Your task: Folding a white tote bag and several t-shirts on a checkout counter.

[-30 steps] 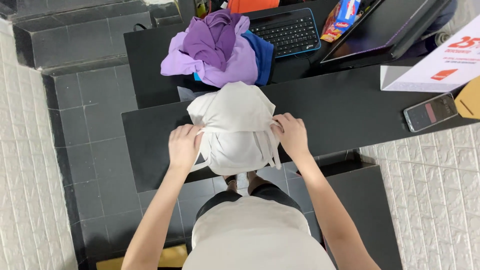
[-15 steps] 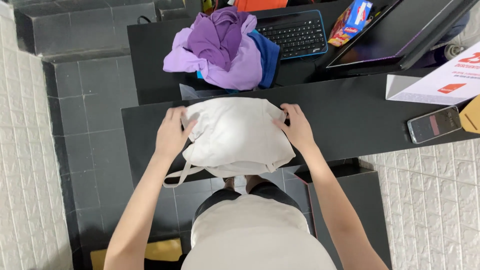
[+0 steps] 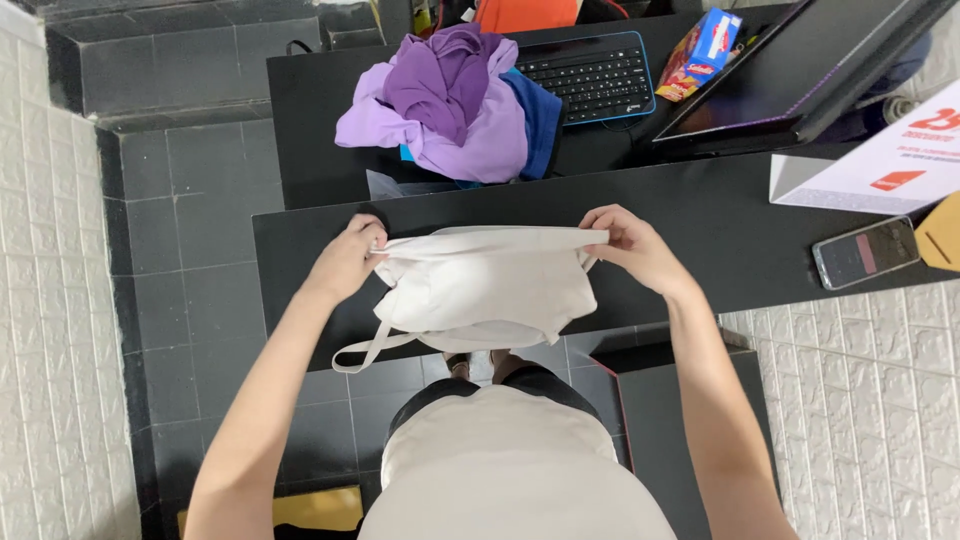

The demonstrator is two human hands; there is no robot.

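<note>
A cream cloth bag point(image 3: 480, 290) is stretched flat over the near edge of a black table point(image 3: 720, 230). My left hand point(image 3: 348, 258) grips its upper left corner and my right hand point(image 3: 628, 246) grips its upper right corner, pulling the top edge taut between them. One strap of the bag hangs off the table's front edge at the lower left. Beyond the bag lies a heap of purple and blue clothes point(image 3: 450, 105).
A black keyboard point(image 3: 595, 75) with a blue rim, a snack packet point(image 3: 705, 45) and a dark screen point(image 3: 790, 70) sit at the back. A phone point(image 3: 865, 252), a white box point(image 3: 885, 160) and a brown cardboard piece lie at the right. Dark tiled floor lies below.
The bag was bunched up between my hands; I have spread my hands apart and outward, and the bag now lies wide and flat with its top edge taut.
</note>
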